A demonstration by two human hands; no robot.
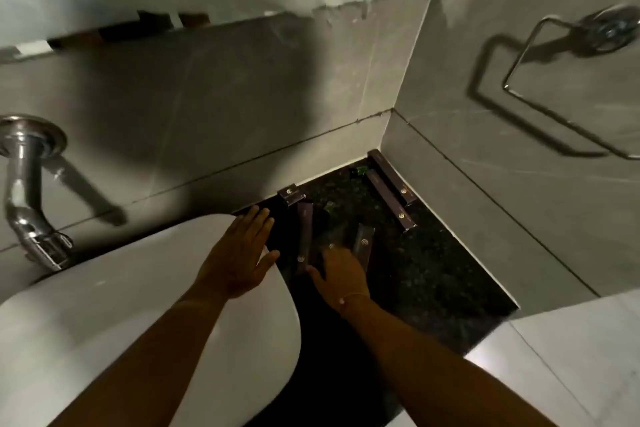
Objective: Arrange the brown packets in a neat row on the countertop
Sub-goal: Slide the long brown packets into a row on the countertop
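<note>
Several long brown packets lie scattered on the dark speckled countertop (433,274). Two packets (391,199) lie side by side along the right wall. A short one (292,196) sits against the back wall. Another packet (304,236) points toward me beside the basin. My right hand (341,274) rests on a blurred packet (330,241), fingers over it, with one more packet (363,243) just to its right. My left hand (240,253) lies flat and open on the basin's rim, holding nothing.
A white basin (138,305) fills the lower left. A chrome tap (27,191) comes out of the back wall at the left. A metal towel ring (568,80) hangs on the right wall. Tiled walls close the corner behind and right of the counter.
</note>
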